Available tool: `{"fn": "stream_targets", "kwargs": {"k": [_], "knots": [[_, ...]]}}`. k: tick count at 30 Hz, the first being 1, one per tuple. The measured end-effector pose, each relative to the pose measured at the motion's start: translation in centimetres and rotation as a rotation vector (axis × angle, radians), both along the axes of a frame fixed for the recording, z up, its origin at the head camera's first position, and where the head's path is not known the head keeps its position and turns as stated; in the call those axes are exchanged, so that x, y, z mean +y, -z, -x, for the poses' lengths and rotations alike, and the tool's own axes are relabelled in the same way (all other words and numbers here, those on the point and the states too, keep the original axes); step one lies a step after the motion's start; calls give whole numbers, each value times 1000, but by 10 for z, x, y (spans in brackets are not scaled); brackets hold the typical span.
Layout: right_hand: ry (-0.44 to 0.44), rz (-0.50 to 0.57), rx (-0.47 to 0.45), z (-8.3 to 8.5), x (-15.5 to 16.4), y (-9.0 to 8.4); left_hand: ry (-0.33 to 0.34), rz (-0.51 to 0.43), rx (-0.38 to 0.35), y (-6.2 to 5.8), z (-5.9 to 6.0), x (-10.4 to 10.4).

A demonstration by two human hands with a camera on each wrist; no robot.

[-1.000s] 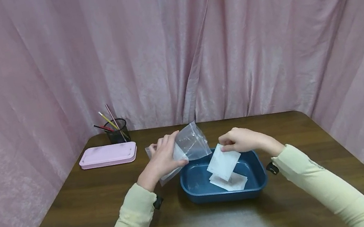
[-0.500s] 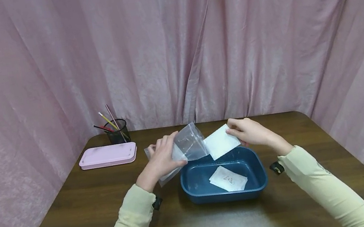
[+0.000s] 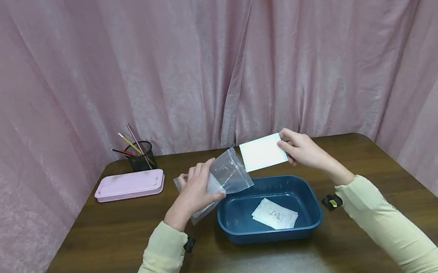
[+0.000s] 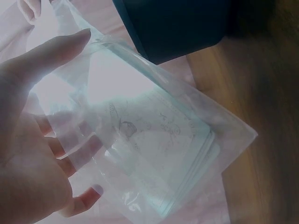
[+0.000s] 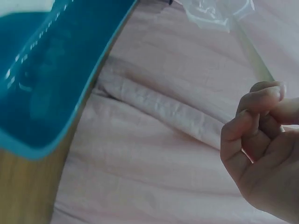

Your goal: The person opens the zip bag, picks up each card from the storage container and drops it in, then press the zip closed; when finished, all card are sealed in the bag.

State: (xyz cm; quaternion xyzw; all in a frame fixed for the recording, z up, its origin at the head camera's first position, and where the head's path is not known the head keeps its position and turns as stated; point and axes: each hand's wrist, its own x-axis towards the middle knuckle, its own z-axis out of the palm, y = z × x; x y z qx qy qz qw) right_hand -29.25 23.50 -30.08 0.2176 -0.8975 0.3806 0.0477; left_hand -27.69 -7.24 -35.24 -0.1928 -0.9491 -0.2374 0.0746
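My left hand (image 3: 194, 192) grips a clear plastic zip bag (image 3: 226, 177) just left of a dark blue tray (image 3: 233, 223), with the bag's mouth turned to the right. In the left wrist view the fingers (image 4: 70, 154) show through the bag (image 4: 154, 154), and flat white sheets lie inside it. My right hand (image 3: 302, 151) pinches a white sheet (image 3: 263, 152) by its right edge, raised above the tray's far rim, close to the bag's mouth. Another white sheet (image 3: 274, 214) lies flat in the tray. In the right wrist view the curled fingers (image 5: 254, 126) hold the sheet edge-on (image 5: 254, 56).
A pink flat case (image 3: 129, 185) lies at the back left of the brown table (image 3: 91, 259). Behind it stands a black mesh cup with pencils (image 3: 139, 155). Pink curtains (image 3: 205, 52) enclose the table on three sides.
My right hand has lifted the white sheet out of the tray, up and back towards the bag's mouth. The left hand and the bag have stayed in place.
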Motion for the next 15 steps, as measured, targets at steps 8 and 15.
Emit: {"fn": "stream_targets", "kwargs": {"k": [8, 15], "knots": [[-20, 69, -99, -1, -10, 7, 20, -8, 8, -3, -2, 5], [-46, 74, -129, 1, -24, 13, 24, 0, 16, -5, -3, 10]]}}
